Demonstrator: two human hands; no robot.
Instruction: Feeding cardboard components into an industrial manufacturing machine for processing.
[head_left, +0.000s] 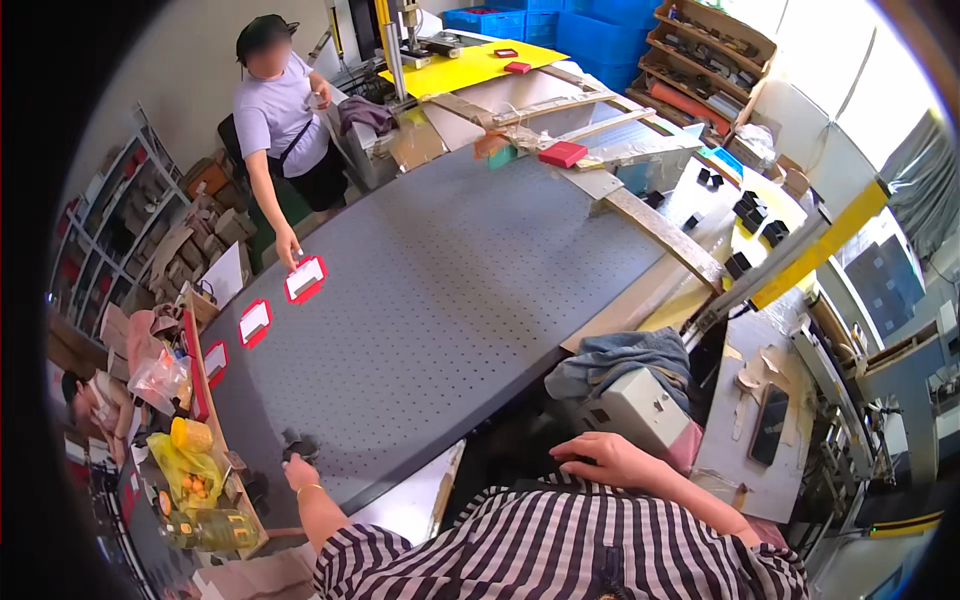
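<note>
Reaching out over the near-left edge of the grey perforated table point(440, 290), the left hand point(298, 470) sits on a small dark piece point(300, 447) lying flat on the surface. The fingers are curled down around it, but the view is too small and too far off to tell whether they have pinched it or only rest on top. The piece looks thin, flat and light, probably a stiff cut part, so it would most likely lift with a fingertip pinch at its edge; flat on the table it may need sliding to the rim first to get a nail under it.

Beyond the hand, three red-framed white cards point(254, 322) lie in a row along the table's left side, and another person's hand point(289, 250) touches the farthest one point(305, 278). These also look light and rigid, easy to take by a corner. At the table's left lie a yellow bag of fruit point(190, 470) and a bottle point(215, 528).

Further right, the right hand point(600, 458) lies relaxed, fingers loosely spread and holding nothing, resting on the striped shirt point(560, 545) just beside a pale grey machine box point(635, 410) with a blue-grey cloth point(620, 355) draped above it. Small black blocks point(752, 212) sit well apart at the far right.
</note>
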